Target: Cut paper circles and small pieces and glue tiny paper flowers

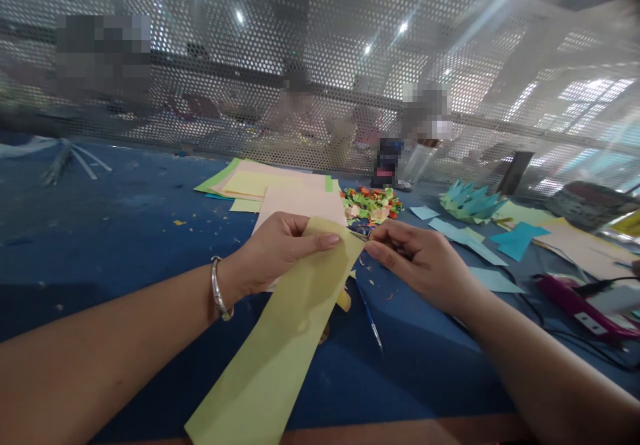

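My left hand (285, 248), with a silver bangle on the wrist, is closed on a long yellow paper strip (295, 325), its thumb on top near the upper end. The strip slopes down to the table's front edge. Just right of the strip's upper corner, my right hand (415, 255) is closed on what look like small scissors (359, 235). Only their thin metal tips show, touching the paper's edge; the handles are hidden in my fingers. Below the hands a blue paintbrush (371, 318) lies on the blue table.
Stacked coloured sheets (280, 179) lie behind my left hand, beside a heap of paper scraps (373, 203). To the right are blue paper pieces (467, 239), a spiky paper piece (470, 199) and a magenta power strip (585, 308) with cables. A perforated metal screen (225, 71) stands behind.
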`<state>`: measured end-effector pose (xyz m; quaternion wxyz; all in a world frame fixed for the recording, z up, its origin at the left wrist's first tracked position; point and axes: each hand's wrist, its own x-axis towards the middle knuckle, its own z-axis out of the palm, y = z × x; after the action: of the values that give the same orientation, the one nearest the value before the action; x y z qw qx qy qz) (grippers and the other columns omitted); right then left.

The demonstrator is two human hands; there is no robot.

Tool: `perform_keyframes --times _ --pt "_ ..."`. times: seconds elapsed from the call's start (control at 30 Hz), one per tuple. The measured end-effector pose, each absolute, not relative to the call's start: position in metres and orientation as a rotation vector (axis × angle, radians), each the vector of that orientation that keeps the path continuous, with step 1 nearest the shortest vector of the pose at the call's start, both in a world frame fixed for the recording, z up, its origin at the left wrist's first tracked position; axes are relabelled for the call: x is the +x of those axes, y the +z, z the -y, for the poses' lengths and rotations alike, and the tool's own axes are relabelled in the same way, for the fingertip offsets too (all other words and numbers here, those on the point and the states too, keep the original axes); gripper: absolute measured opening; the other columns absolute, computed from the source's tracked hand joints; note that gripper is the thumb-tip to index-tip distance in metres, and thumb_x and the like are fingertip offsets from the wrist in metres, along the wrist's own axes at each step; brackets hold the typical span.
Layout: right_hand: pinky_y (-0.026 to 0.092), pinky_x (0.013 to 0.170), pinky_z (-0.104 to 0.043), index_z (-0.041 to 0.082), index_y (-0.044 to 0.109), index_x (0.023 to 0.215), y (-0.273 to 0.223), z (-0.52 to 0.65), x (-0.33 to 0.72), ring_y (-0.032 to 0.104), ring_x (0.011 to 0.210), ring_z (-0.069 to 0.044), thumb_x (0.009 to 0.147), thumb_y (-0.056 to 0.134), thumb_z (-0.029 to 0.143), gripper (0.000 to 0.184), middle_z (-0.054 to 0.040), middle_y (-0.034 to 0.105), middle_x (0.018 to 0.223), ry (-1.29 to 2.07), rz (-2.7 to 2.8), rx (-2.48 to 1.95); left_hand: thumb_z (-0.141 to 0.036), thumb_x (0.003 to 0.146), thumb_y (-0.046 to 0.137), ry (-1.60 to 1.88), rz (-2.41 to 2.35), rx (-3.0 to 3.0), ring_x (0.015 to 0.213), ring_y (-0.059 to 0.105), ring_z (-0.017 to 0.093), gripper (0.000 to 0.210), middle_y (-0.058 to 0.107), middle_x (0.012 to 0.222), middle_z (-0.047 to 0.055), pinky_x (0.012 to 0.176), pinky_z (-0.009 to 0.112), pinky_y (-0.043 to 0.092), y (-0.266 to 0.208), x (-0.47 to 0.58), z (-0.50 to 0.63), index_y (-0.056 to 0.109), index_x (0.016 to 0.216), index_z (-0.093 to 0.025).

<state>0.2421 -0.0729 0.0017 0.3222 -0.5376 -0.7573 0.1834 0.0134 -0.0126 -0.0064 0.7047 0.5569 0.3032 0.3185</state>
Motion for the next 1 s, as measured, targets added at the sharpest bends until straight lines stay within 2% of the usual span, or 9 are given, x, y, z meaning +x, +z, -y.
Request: perform_keyframes --times 0.23,0.5,1.0 --pt "0.035 0.050 -0.024 0.020 0.060 0.088 -0.0006 0.0722 0.2437 0.045 0.055 -0.011 0.098 0.053 0.052 0.033 0.0015 0.055 0.071 0.482 1.989 -1.414 -0.034 0.075 0.084 0.702 -0.684 1.282 0.066 0.073 0.021 0.025 0.078 0.084 0.012 0.061 0.031 0.059 -0.0089 0.0127 0.0109 0.078 0.088 -0.012" --pt "0.034 0.048 -0.023 0.021 0.058 0.087 0.0004 0.0735 0.2424 0.042 0.053 -0.010 0.098 0.053 0.050 0.032 0.0029 0.049 0.067 0.518 1.986 -1.415 -0.033 0.075 0.084 0.695 -0.678 1.261 0.066 0.073 0.021 0.025 0.079 0.084 0.013 0.060 0.029 0.059 -0.0100 0.0129 0.0113 0.079 0.087 -0.012" --pt "0.035 0.048 -0.023 0.021 0.059 0.088 0.0008 0.0732 0.2424 0.045 0.052 -0.010 0.098 0.052 0.051 0.032 0.0030 0.050 0.066 0.512 2.005 -1.417 -0.034 0.075 0.084 0.673 -0.682 1.296 0.066 0.073 0.020 0.025 0.079 0.084 0.013 0.059 0.027 0.058 -0.0108 0.0128 0.0109 0.079 0.087 -0.013"
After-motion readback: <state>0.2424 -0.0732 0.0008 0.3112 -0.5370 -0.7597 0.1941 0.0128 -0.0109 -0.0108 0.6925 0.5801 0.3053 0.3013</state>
